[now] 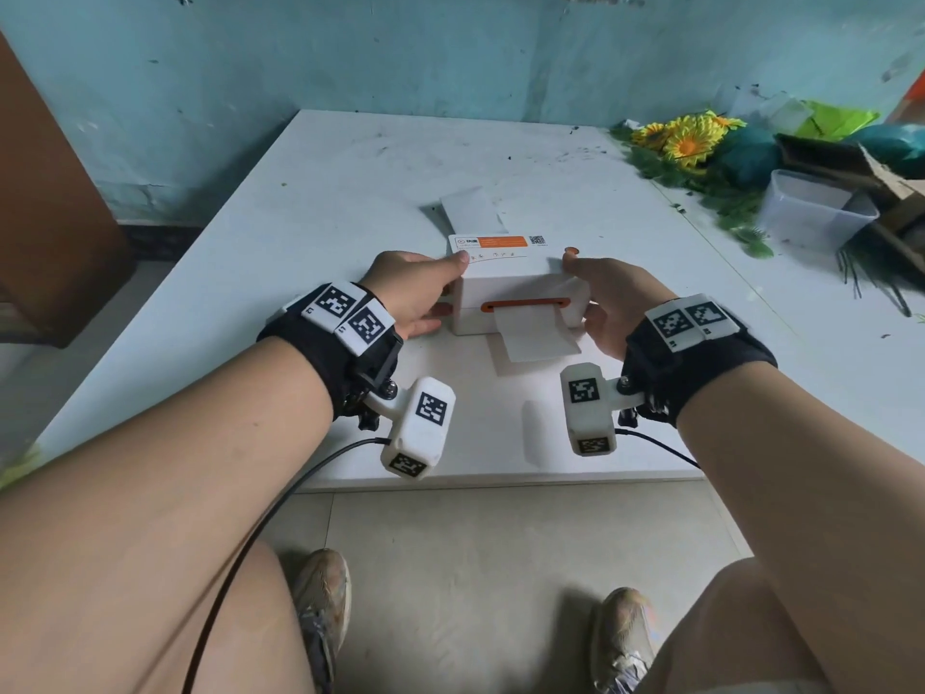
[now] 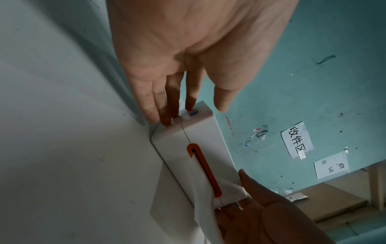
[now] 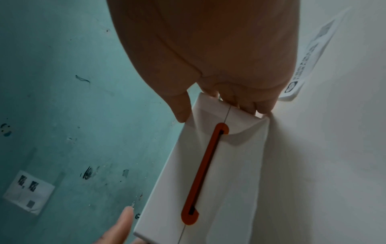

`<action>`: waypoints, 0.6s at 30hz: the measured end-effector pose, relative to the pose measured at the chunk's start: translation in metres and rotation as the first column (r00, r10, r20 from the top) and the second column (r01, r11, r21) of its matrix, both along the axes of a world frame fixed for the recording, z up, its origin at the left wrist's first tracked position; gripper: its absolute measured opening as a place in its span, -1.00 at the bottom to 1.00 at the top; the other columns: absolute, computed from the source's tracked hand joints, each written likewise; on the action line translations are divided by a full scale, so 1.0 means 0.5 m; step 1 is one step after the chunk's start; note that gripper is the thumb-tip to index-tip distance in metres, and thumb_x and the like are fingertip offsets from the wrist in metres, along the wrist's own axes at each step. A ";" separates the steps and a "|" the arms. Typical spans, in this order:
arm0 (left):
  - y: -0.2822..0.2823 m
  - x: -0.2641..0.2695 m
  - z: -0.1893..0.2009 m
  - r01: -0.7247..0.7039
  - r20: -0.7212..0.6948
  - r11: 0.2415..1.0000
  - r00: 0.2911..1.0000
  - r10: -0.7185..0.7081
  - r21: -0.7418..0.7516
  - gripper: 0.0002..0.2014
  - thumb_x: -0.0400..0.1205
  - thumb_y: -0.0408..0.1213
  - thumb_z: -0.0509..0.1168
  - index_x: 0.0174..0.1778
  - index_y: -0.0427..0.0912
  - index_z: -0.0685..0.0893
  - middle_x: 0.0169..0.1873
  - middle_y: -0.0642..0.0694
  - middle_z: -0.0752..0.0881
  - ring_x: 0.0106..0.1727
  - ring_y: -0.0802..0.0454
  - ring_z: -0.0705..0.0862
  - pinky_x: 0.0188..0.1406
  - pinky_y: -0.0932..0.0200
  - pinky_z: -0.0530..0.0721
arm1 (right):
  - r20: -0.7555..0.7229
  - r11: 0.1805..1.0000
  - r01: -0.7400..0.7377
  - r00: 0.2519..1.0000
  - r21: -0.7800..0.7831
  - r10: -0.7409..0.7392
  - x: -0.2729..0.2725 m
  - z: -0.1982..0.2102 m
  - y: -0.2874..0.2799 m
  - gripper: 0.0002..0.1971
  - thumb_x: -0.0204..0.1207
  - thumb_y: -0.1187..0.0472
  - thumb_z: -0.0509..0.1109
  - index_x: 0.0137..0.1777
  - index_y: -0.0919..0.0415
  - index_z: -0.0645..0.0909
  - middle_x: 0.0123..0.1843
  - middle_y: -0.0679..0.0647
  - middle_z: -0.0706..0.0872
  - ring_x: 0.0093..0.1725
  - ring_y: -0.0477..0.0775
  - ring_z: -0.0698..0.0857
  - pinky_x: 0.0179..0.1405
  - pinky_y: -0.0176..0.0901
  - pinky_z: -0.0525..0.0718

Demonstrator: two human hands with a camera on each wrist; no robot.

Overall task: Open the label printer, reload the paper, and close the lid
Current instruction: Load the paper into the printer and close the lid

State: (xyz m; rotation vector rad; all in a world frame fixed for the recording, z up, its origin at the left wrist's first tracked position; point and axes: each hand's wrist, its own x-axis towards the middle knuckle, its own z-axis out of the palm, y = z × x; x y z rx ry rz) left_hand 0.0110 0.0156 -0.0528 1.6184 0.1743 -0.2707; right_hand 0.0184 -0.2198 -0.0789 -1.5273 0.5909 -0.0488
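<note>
A white label printer with an orange paper slot stands on the white table, its lid down. A strip of white paper hangs out of the slot onto the table. My left hand is at the printer's left side, its straight fingers touching the side wall of the printer and its thumb by the top edge. My right hand grips the right end of the printer, fingers curled on the side and thumb on top. A white paper stack lies behind.
Artificial sunflowers, a clear plastic tub and torn cardboard crowd the table's back right. A brown cabinet stands at the left. The turquoise wall runs behind; the table's front edge is near my wrists.
</note>
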 end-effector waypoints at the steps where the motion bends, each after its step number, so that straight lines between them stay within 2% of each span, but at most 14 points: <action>1: -0.003 0.003 -0.002 -0.004 0.006 1.000 1.000 0.005 -0.015 -0.69 0.73 -0.12 0.50 0.28 -0.23 0.72 0.02 -0.10 0.82 0.03 -0.06 0.81 0.15 -0.04 0.79 | 0.004 1.000 0.016 1.000 0.017 -0.016 0.004 -0.002 -0.003 -0.65 0.57 -0.03 0.66 0.19 0.19 0.77 0.38 0.29 0.85 0.41 0.36 0.82 0.57 0.35 0.72; 3: -0.010 0.012 -0.005 -0.018 0.017 1.000 1.000 0.018 -0.025 -0.82 0.76 -0.17 0.47 0.21 -0.14 0.74 -0.03 -0.05 0.80 -0.07 0.04 0.75 0.15 -0.04 0.76 | 0.025 0.999 0.017 1.000 0.033 -0.018 0.014 -0.010 -0.006 -0.35 0.42 -0.14 0.73 0.41 0.19 0.72 0.39 0.25 0.84 0.41 0.34 0.82 0.59 0.34 0.70; 5: -0.020 0.023 -0.006 -0.035 0.016 0.999 0.999 0.036 -0.038 -0.93 0.79 -0.20 0.42 0.01 -0.08 0.73 -0.09 -0.02 0.79 -0.15 0.09 0.71 0.19 -0.05 0.74 | 0.036 1.000 -0.010 0.999 0.028 0.009 0.022 -0.014 -0.005 -0.10 0.24 -0.27 0.77 0.51 0.18 0.65 0.48 0.24 0.79 0.42 0.27 0.79 0.62 0.30 0.68; 7: -0.029 0.035 -0.008 -0.059 0.007 0.995 0.998 0.059 -0.081 -0.82 0.82 -0.27 0.37 -0.13 -0.07 0.69 -0.16 0.00 0.78 -0.20 0.09 0.72 0.09 0.00 0.74 | 0.037 0.999 -0.007 0.999 0.031 0.006 0.027 -0.015 -0.005 0.23 0.02 -0.39 0.82 0.70 0.14 0.54 0.49 0.16 0.78 0.41 0.22 0.78 0.59 0.24 0.70; 8: -0.032 0.040 -0.009 -0.065 0.003 0.993 0.998 0.065 -0.101 -0.81 0.82 -0.31 0.35 -0.13 -0.09 0.69 -0.16 0.00 0.80 -0.19 0.07 0.74 0.01 0.05 0.74 | 0.042 1.000 0.000 0.999 0.031 -0.002 0.025 -0.012 0.002 0.25 0.09 -0.38 0.81 0.76 0.13 0.48 0.49 0.12 0.78 0.43 0.24 0.78 0.58 0.21 0.71; 10: -0.040 0.048 -0.006 -0.065 -0.002 0.989 0.998 0.065 -0.133 -0.84 0.81 -0.39 0.31 -0.06 -0.15 0.73 -0.12 -0.01 0.83 -0.17 0.06 0.78 -0.12 0.12 0.76 | 0.029 0.999 -0.003 1.000 -0.032 0.004 0.022 -0.002 0.010 -0.01 0.43 -0.29 0.70 0.78 0.13 0.46 0.56 0.14 0.74 0.48 0.28 0.76 0.56 0.20 0.71; 11: -0.043 0.050 -0.004 -0.069 -0.004 0.986 0.998 0.069 -0.151 -0.84 0.80 -0.42 0.30 0.00 -0.16 0.75 -0.09 -0.02 0.85 -0.15 0.06 0.79 -0.13 0.13 0.78 | 0.008 0.998 -0.001 1.000 -0.067 0.002 0.021 0.004 0.012 -0.08 0.51 -0.30 0.64 0.79 0.08 0.46 0.58 0.11 0.73 0.49 0.27 0.75 0.56 0.22 0.71; 13: -0.050 0.052 -0.003 -0.082 -0.019 0.982 0.997 0.080 -0.169 -0.84 0.77 -0.44 0.29 0.06 -0.17 0.77 -0.04 -0.06 0.87 -0.13 0.03 0.81 -0.10 0.10 0.81 | -0.039 0.991 0.032 0.999 -0.128 -0.037 0.012 0.011 0.012 -0.10 0.55 -0.35 0.59 0.81 0.01 0.45 0.56 0.06 0.72 0.49 0.22 0.73 0.57 0.26 0.69; 16: -0.054 0.050 -0.004 -0.102 -0.042 0.977 0.995 0.095 -0.187 -0.87 0.76 -0.40 0.30 -0.03 -0.17 0.74 -0.05 -0.08 0.87 -0.16 0.00 0.83 -0.09 0.09 0.84 | -0.033 0.991 0.074 0.996 -0.109 -0.078 0.011 0.015 0.024 -0.09 0.54 -0.35 0.60 0.81 0.02 0.46 0.57 0.08 0.72 0.48 0.24 0.73 0.53 0.28 0.73; 18: -0.055 0.050 -0.010 -0.113 -0.065 0.974 0.993 0.102 -0.198 -0.90 0.78 -0.35 0.32 -0.01 -0.15 0.73 -0.04 -0.08 0.88 -0.11 -0.02 0.85 0.00 0.03 0.87 | -0.034 0.990 0.073 0.996 -0.118 -0.077 0.011 0.016 0.028 -0.10 0.57 -0.37 0.56 0.82 0.02 0.43 0.59 0.08 0.71 0.48 0.25 0.73 0.53 0.27 0.74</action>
